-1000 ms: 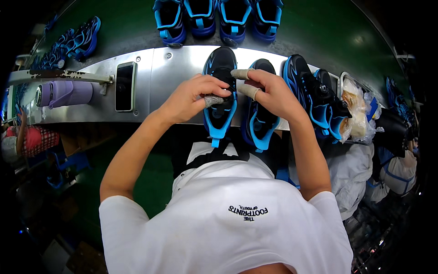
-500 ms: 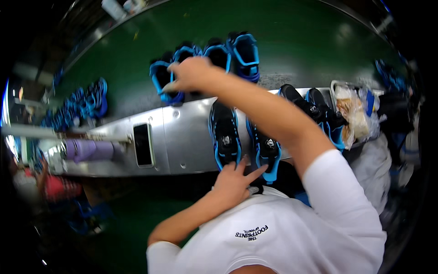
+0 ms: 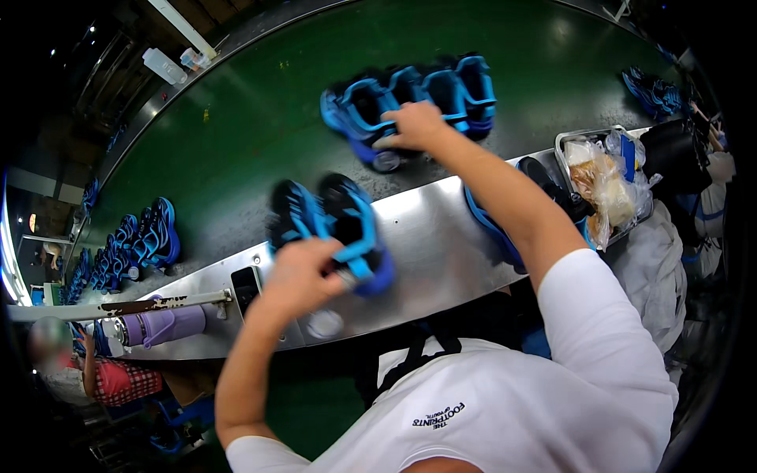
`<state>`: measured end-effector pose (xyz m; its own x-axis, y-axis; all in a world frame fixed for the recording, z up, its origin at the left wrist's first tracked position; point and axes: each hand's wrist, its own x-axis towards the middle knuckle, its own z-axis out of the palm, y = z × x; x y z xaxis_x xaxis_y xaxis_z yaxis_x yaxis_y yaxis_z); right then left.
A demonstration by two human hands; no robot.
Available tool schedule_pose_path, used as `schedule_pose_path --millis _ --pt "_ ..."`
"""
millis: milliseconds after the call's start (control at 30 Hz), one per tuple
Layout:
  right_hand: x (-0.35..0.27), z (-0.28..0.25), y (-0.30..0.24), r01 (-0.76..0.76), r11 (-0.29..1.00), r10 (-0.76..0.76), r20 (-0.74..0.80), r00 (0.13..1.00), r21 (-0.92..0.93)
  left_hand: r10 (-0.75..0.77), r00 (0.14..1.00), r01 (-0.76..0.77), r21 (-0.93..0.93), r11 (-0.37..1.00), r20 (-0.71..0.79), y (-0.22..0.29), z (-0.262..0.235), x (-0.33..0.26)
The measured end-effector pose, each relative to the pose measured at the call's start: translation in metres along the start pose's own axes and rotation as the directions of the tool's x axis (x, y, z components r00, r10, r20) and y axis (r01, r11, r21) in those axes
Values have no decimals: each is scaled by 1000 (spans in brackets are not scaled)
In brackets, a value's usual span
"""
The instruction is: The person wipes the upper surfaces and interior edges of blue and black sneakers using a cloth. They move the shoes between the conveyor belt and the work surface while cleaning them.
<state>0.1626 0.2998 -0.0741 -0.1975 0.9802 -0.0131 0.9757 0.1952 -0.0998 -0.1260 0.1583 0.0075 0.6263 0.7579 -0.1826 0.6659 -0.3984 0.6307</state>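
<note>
Two black-and-blue sneakers (image 3: 347, 217) stand side by side at the metal ledge's far edge, toes pointing away and blurred. My left hand (image 3: 303, 272) is closed around their heel ends; its fingers partly cover the nearer shoe parts. Farther off, on the green surface, several matching sneakers (image 3: 445, 94) sit in a tight row. My right hand (image 3: 418, 126) is closed at the heel of the leftmost one (image 3: 364, 102), which leans outward. More black-and-blue sneakers (image 3: 493, 225) lie on the ledge, partly hidden under my right forearm.
A purple bottle (image 3: 169, 325) and a phone (image 3: 246, 285) lie on the metal ledge (image 3: 426, 260) at left, near a rail (image 3: 118, 307). A tray of plastic bags (image 3: 607, 181) stands at right. Other sneakers (image 3: 150, 236) line the left. A person (image 3: 110, 378) is at far left.
My left hand has moved from the near ledge edge forward and left, taking two sneakers along. My right hand stays at the leftmost shoe of the far row. The view has shifted.
</note>
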Motion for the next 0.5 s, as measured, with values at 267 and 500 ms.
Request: schedule_pose_path --millis 267,500 --pt "1 13 55 11 983 0 -59 998 186 -440 827 562 483 672 -351 -176 -36 72" --pt "-95 -65 -49 180 900 -273 192 942 397 -134 759 39 -161 986 -638 -75 33 32"
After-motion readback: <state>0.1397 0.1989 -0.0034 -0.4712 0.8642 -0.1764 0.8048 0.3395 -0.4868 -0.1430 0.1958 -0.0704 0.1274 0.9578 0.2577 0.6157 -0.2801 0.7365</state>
